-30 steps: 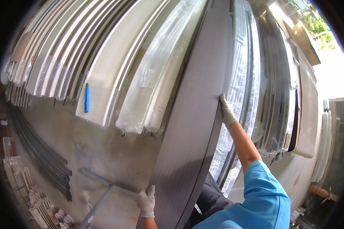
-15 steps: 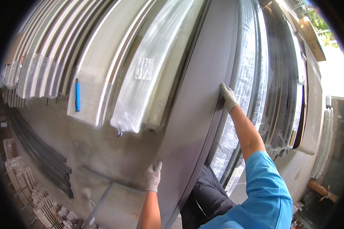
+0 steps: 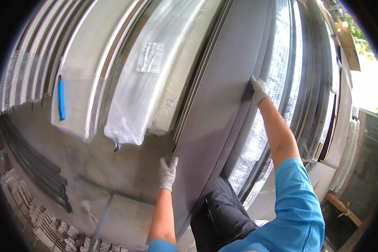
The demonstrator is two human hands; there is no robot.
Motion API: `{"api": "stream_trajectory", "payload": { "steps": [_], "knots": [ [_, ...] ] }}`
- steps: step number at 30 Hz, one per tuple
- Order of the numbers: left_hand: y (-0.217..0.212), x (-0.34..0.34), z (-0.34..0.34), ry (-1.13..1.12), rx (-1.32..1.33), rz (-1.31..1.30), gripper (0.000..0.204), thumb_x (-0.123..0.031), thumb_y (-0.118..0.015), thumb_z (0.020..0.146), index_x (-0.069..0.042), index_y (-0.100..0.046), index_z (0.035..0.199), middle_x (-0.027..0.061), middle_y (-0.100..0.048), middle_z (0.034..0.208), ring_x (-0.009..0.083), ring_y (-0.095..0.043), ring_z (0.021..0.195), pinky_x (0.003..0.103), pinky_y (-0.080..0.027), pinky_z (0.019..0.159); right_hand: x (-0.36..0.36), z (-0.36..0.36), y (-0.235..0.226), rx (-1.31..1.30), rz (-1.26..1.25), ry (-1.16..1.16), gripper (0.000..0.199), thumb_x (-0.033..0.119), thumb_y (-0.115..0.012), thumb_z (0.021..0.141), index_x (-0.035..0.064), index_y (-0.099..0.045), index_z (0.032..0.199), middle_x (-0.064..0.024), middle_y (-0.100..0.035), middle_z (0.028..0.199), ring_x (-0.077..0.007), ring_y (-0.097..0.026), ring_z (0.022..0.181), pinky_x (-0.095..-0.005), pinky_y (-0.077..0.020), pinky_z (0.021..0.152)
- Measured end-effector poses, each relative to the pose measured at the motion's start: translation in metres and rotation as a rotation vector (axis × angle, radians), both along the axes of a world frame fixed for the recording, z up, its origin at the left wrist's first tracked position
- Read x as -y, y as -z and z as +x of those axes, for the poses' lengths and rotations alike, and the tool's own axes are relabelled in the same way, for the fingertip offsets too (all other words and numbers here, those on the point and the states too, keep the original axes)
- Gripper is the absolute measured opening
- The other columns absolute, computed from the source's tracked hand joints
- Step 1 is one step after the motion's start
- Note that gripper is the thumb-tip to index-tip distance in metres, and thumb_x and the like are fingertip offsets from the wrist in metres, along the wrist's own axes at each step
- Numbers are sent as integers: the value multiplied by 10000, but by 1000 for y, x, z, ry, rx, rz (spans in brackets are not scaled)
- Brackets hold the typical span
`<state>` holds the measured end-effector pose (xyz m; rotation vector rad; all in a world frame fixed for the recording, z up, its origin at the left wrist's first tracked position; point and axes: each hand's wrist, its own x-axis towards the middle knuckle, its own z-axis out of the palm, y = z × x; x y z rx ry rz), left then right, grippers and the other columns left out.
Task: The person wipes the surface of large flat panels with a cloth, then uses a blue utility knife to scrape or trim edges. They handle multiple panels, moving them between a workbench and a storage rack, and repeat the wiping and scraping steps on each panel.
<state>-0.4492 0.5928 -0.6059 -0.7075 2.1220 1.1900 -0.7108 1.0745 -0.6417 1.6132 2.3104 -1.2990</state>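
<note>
Two gloved hands grip the edges of a long dark panel.

The left hand (image 3: 168, 173), low at centre, curls over the left edge of the dark grey panel (image 3: 216, 122); the right hand (image 3: 258, 90), upper right, clamps its right edge. Spanning the frame's middle, the panel looks long, stiff, likely heavy and smooth, best held by both edges. Plastic-wrapped pale panels (image 3: 145, 80) lean at upper left, with a blue-handled tool (image 3: 61, 97) beside them.

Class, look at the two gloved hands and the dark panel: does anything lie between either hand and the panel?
Nothing visible does. The left hand grips the dark panel at its left edge and the right hand at its right edge; only the gloves lie between.
</note>
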Motion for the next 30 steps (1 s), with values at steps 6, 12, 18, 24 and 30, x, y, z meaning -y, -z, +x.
{"api": "stream_trajectory", "payload": {
  "steps": [6, 12, 18, 24, 30],
  "knots": [
    [-2, -3, -9, -7, 43, 24, 764, -717, -635, 883, -7, -512, 1136, 157, -664, 942, 327, -651, 880, 447, -509, 830, 13, -13, -46, 234, 251, -314, 590, 467, -692, 934, 48, -640, 1346, -158, -712, 1203, -244, -710, 1061, -403, -569, 876],
    [7, 25, 32, -34, 111, 79, 701, -643, -674, 893, 14, -591, 1125, 145, -690, 972, 329, -663, 894, 436, -514, 855, 31, 57, -97, 145, 371, -620, 523, 477, -607, 975, 57, -692, 1275, -116, -756, 936, -187, -718, 855, -342, -560, 824],
    [-29, 117, 162, -118, 321, 198, 616, -503, -764, 857, 9, -672, 1187, 153, -729, 1054, 282, -689, 956, 374, -519, 874, 133, 299, -77, 750, -503, -945, 692, 563, -584, 992, 14, -564, 1412, -170, -680, 1228, -225, -692, 1065, -368, -568, 920],
    [-21, 113, 173, -248, 261, 145, 659, -535, -796, 793, 22, -704, 1133, 190, -747, 1061, 299, -708, 941, 389, -518, 861, 230, 389, -49, 302, -473, -238, 739, 670, -555, 966, -33, -682, 1156, -74, -707, 967, -149, -662, 827, -306, -551, 694],
    [-40, 49, 76, 17, 348, -94, 761, -633, -713, 814, 58, -697, 1131, 273, -722, 1042, 408, -690, 986, 452, -503, 883, 168, 323, -31, 275, -328, 31, 552, 579, -687, 933, 30, -629, 937, -6, -569, 751, -117, -561, 671, -271, -490, 582]
  ]
}}
